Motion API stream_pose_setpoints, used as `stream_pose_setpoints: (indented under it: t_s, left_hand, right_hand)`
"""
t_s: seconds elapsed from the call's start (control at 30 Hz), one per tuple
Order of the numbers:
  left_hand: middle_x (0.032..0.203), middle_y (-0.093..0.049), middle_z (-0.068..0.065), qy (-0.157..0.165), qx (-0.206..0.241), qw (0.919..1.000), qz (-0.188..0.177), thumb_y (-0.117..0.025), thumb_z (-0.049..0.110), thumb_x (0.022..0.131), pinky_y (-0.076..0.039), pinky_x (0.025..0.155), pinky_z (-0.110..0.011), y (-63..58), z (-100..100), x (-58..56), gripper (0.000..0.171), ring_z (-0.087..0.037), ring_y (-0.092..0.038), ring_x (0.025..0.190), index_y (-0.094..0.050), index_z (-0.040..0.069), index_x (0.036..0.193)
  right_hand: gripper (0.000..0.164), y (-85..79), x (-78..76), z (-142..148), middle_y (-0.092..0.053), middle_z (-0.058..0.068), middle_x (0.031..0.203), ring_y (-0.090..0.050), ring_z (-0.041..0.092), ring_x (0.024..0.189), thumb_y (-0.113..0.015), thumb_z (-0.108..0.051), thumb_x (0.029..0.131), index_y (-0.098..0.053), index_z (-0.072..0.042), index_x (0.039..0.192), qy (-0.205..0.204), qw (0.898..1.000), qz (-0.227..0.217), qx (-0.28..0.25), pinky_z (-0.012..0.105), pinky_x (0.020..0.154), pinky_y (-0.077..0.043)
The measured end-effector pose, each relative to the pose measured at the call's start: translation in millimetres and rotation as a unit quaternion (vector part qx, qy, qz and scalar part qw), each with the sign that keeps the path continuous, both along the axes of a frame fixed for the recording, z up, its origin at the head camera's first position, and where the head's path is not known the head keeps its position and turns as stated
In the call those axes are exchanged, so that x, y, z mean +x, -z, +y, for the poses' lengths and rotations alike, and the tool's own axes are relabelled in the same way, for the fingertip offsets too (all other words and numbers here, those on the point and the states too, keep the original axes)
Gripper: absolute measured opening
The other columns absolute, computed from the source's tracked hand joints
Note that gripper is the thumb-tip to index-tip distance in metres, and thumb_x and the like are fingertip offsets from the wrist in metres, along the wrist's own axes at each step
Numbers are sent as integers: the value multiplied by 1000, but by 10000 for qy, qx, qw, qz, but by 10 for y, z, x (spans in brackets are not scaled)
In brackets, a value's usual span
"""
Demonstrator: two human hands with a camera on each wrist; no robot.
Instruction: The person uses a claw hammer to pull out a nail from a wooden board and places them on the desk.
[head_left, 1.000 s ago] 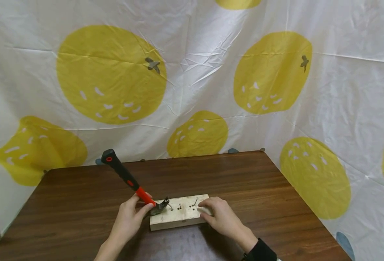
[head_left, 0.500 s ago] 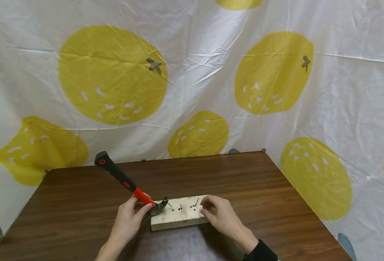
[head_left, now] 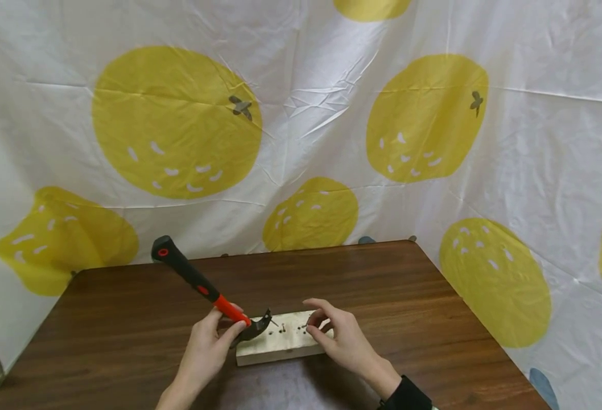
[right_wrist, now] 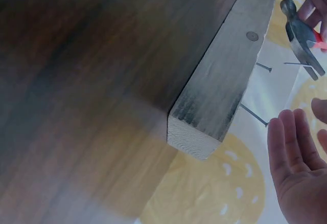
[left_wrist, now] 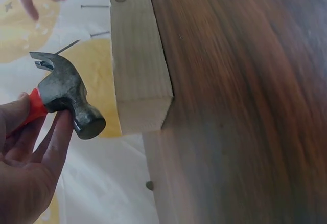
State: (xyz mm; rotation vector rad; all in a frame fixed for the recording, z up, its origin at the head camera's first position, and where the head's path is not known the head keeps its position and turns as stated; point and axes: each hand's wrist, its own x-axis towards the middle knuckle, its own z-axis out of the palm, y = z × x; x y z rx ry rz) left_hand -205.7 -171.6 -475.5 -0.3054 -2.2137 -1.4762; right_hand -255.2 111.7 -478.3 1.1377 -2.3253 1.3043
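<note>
My left hand (head_left: 206, 344) grips a claw hammer (head_left: 193, 278) by the red part of its handle, close under the head; the black grip points up and left. At the hammer's claw a loose-looking nail (left_wrist: 67, 46) shows, its tip apart from the wood in both wrist views. Below lies a pale wooden block (head_left: 262, 347) with several small holes. Two more nails stand out of its face: a shorter nail (right_wrist: 264, 67) and a longer, leaning nail (right_wrist: 254, 114) towards the right end. Beside that longer nail hovers my right hand (head_left: 349, 341), fingers spread and holding nothing.
The block rests on a dark brown wooden table (head_left: 413, 296), near its front. A white cloth (head_left: 306, 131) printed with yellow fruit hangs behind the table and along its right side. A dark sleeve cuff (head_left: 408, 394) covers the right wrist.
The hammer head has shifted slightly right, with the nail at its claw moving along. My right hand's index finger has lifted, and the hand has edged left over the block's right end.
</note>
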Motion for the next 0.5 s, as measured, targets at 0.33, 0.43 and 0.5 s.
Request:
stream_pose_setpoints:
  t_s: [0.33, 0.43, 0.5]
  left_hand:
    - [94, -73, 3, 370, 192, 9991, -26, -77, 3, 90, -55, 66, -29, -85, 189, 63, 21, -18, -71, 85, -68, 11, 107]
    - [94, -72, 4, 572, 179, 9981, -158, -75, 2, 91, -56, 68, -29, -113, 237, 72, 22, -20, -71, 87, -67, 12, 108]
    - [96, -72, 5, 724, 151, 9970, -223, -74, 2, 92, -57, 69, -29, -130, 264, 74, 22, -22, -72, 90, -66, 13, 108]
  right_hand:
    - [67, -47, 14, -103, -66, 5, 117, -65, 24, 103, -76, 5, 90, -49, -11, 149, -659, 9956, 662, -86, 37, 74, -59]
    - [69, -62, 10, -120, -66, 5, 118, -66, 21, 103, -75, 2, 91, -46, -10, 152, -798, 9926, 903, 121, 38, 79, -58]
    - [64, -69, 4, -124, -67, 8, 121, -67, 22, 101, -74, 1, 93, -47, -7, 151, -969, 9899, 1005, 236, 37, 80, -58]
